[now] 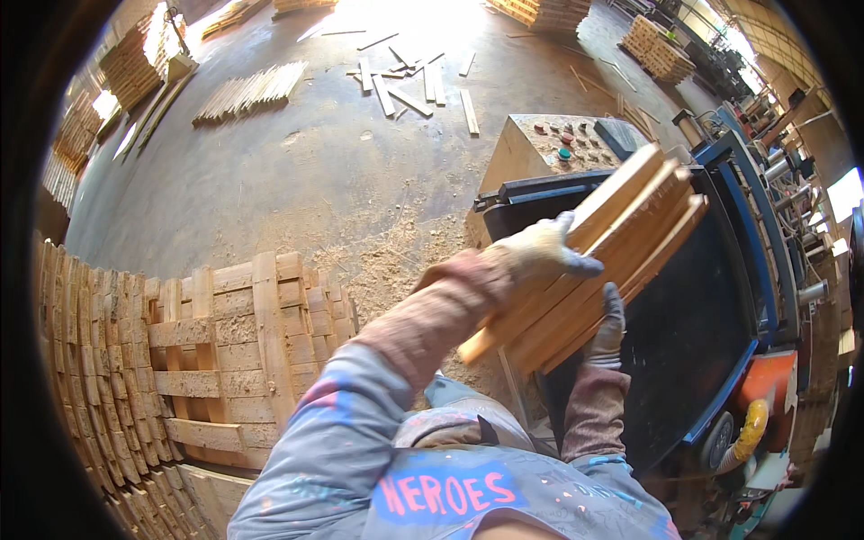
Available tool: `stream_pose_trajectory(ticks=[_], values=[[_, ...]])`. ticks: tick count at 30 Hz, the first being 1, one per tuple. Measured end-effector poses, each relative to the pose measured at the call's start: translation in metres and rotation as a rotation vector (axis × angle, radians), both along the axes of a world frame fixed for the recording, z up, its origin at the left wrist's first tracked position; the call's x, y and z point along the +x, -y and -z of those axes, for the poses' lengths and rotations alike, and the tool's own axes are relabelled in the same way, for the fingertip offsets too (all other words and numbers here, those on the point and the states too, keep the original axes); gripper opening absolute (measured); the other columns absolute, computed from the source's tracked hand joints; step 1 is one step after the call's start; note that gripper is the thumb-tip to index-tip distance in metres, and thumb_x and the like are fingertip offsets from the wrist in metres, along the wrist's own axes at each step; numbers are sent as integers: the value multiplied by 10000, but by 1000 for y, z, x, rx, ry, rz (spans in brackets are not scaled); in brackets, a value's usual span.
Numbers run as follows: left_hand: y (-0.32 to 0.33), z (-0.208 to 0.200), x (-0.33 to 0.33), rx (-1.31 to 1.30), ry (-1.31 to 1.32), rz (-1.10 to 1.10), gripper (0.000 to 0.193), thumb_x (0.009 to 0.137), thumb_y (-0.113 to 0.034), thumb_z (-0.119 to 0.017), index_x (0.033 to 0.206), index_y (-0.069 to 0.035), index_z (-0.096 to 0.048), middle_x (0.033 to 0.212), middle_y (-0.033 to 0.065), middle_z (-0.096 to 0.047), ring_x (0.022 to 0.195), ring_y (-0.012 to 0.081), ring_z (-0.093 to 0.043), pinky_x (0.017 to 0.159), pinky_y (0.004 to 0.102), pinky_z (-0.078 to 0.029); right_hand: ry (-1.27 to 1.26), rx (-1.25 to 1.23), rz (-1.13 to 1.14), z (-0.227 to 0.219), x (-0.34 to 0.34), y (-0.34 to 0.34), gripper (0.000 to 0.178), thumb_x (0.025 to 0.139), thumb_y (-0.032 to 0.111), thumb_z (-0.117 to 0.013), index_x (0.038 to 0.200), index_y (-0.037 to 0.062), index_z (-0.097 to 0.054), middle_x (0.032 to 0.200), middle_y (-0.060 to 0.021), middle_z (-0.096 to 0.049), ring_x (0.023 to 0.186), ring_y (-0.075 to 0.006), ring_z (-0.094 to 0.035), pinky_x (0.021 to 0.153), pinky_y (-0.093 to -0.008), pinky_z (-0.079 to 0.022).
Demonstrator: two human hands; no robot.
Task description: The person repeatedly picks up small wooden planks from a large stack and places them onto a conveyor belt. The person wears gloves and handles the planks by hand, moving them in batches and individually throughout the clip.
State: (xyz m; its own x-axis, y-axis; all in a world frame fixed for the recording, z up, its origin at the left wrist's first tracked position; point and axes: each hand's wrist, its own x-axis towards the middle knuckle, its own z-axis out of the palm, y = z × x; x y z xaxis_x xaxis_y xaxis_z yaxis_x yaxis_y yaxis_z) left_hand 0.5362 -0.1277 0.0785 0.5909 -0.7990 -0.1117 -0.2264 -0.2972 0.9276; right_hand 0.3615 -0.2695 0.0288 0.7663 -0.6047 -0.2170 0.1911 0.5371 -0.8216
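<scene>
A person holds a bundle of planks (630,236) between two gloved hands, slanted with the far end up to the right and the near end close to the body. The left hand (544,250), in a pale glove with grey-blue tips, is clamped on the bundle's left side, its fingers spread over the upper planks. The right hand (609,328), in a grey glove, presses against the opposite edge — part of it is hidden, so how far its fingers close cannot be told. The bundle is over a dark counter (693,351) edged in blue; whether it touches there is unclear.

Just beyond the bundle is a control box (516,148) with red and green buttons. To the left, large stacks of wood (238,360) bear scattered shavings, and more sawdust (382,256) covers the floor (297,193) nearby. Farther off, loose boards (385,95) lie crisscrossed — well apart from the hands — near a low row of planks. A yellow hose (750,432) curves at lower right.
</scene>
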Motion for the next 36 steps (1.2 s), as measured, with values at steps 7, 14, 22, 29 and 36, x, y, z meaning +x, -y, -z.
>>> stream_pose_trajectory(ticks=[7,14,22,29,36], values=[[41,38,13,415,284,84,1004,698,-527,-838,1506,-74,-453,1438,210,-557,1325,385,-550,1054,540,-466,-730,-594,193,93,52,94,660,858,589,-788,970,-61,-762,887,-82,-723,748,-154,-624,705,-311,-549],[-72,102,11,58,449,-465,814,811,-475,-784,1491,-133,-496,1491,183,-473,1414,405,-407,1161,547,-332,-630,-531,4,97,127,102,660,849,566,-796,1127,-29,-731,950,-114,-713,777,-213,-665,730,-329,-558],[-502,162,-136,916,199,-1736,821,772,-398,-863,1426,-82,-481,1416,199,-547,1354,371,-474,1132,507,-413,-819,-1435,-943,-55,167,51,456,872,336,-802,1158,7,-670,897,-81,-673,747,-209,-630,674,-308,-486],[-635,174,-219,1428,-578,-1266,1285,643,-760,-797,1607,-75,-296,1673,134,-286,1586,342,-82,1190,737,-21,605,-2113,-1588,34,184,-371,1090,618,209,-951,1557,166,-399,1546,-176,-445,1432,-412,-399,1188,-570,-304],[-636,176,-225,1476,-412,-1273,961,737,-679,-781,1487,-144,-508,1511,79,-524,1499,313,-319,1164,765,-71,1116,-2455,-1649,149,141,-542,907,773,182,-808,1571,225,-379,1584,-114,-384,1486,-363,-336,1203,-695,-191]])
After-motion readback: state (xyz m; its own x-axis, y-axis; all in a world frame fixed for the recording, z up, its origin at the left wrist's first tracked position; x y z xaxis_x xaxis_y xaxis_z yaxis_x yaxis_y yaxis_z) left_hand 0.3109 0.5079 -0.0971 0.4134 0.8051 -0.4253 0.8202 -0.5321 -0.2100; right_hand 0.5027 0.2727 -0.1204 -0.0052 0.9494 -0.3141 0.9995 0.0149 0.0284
